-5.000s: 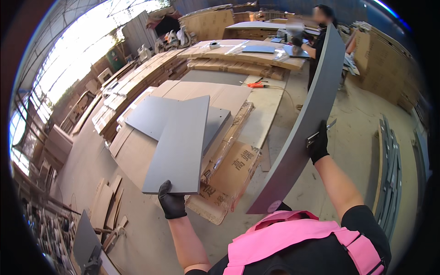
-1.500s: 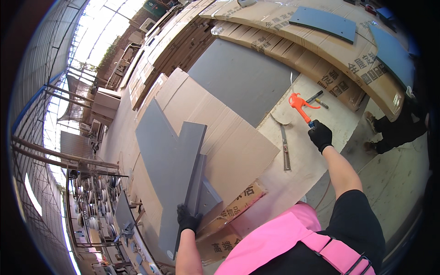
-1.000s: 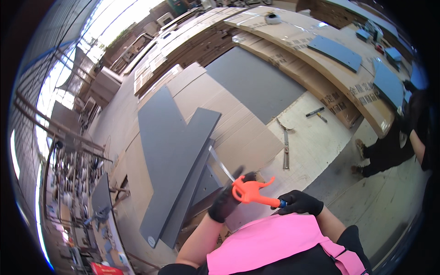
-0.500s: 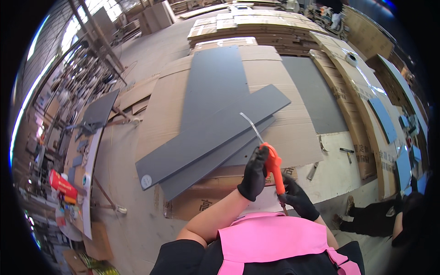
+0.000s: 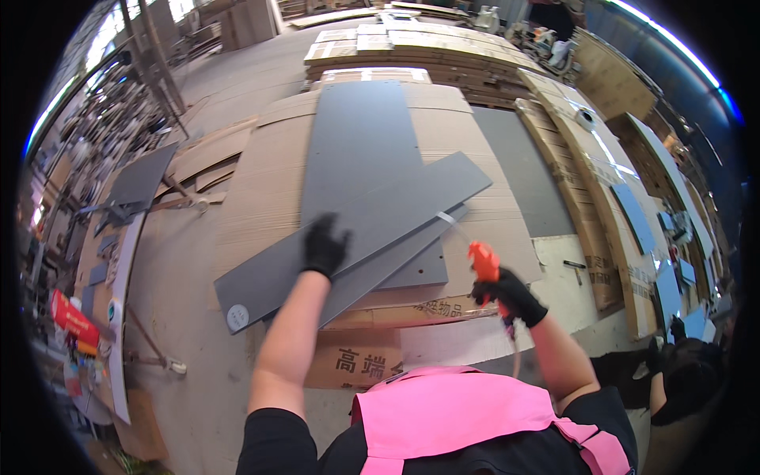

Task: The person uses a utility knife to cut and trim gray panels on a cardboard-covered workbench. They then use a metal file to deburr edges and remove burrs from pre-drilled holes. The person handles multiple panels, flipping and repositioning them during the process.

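Observation:
My right hand [image 5: 514, 296], in a black glove, grips an orange air blow gun [image 5: 484, 260]. The gun's thin bent metal nozzle points up and left, its tip at the right part of the stacked boards. A hose trails from the handle toward my apron. My gloved left hand [image 5: 323, 247] is over the top grey board [image 5: 412, 194] with fingers apart; whether it touches the surface I cannot tell. That long board lies slantwise, a round pale sticker at its near left end. Beneath it is another grey board [image 5: 388, 281], and under both a wider grey panel [image 5: 364, 131].
Cardboard [image 5: 261, 182] lies under the boards. Long cartons [image 5: 582, 182] stand to the right, with more stacked cartons [image 5: 427, 51] behind. A side bench [image 5: 127, 269] at left holds a red container [image 5: 75, 321]. A co-worker [image 5: 689, 376] is at the lower right.
My left hand has left the blow gun and moved left over the top board. My right hand has shifted right and up, now gripping the gun alone, its nozzle lower.

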{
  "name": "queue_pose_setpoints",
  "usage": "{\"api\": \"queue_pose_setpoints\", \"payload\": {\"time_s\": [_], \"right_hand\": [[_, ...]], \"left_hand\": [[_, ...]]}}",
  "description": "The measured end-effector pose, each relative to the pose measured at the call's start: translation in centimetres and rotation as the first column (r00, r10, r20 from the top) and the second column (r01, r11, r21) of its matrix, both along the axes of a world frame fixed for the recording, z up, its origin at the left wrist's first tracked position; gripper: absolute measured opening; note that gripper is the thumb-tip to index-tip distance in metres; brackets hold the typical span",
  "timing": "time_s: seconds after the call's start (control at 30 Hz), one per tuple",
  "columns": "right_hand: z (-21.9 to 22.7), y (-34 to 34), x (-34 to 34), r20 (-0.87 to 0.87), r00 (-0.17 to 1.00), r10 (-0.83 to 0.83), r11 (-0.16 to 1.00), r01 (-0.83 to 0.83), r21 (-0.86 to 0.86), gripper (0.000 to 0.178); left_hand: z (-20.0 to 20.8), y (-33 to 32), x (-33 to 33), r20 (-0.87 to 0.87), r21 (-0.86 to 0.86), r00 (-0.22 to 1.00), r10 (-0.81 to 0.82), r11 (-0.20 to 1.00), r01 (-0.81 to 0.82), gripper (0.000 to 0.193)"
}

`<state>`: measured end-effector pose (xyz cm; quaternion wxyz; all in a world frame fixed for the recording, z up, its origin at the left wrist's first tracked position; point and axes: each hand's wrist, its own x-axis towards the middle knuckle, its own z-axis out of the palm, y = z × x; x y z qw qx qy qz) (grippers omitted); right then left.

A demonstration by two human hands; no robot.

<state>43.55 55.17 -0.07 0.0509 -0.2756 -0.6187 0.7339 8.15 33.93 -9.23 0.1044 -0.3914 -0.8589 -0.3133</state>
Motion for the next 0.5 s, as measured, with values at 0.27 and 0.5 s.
{"api": "queue_pose_setpoints", "payload": {"time_s": [0.27, 0.5], "right_hand": [[9.8, 8.2, -4.2, 0.493, 0.794, -0.356, 0.781, -0.038, 0.624, 0.022], [10.6, -2.2, -16.8, 0.674, 0.681, 0.285, 0.569, -0.686, 0.453, 0.018]], "left_hand": [[-3.2, -5.2, -4.8, -0.116, -0.358, 0.971, 0.209, 0.903, -0.237, 0.041], [-3.2, -9.0, -6.5, 0.094, 0.054, 0.984, -0.152, 0.988, 0.147, 0.033]]}}
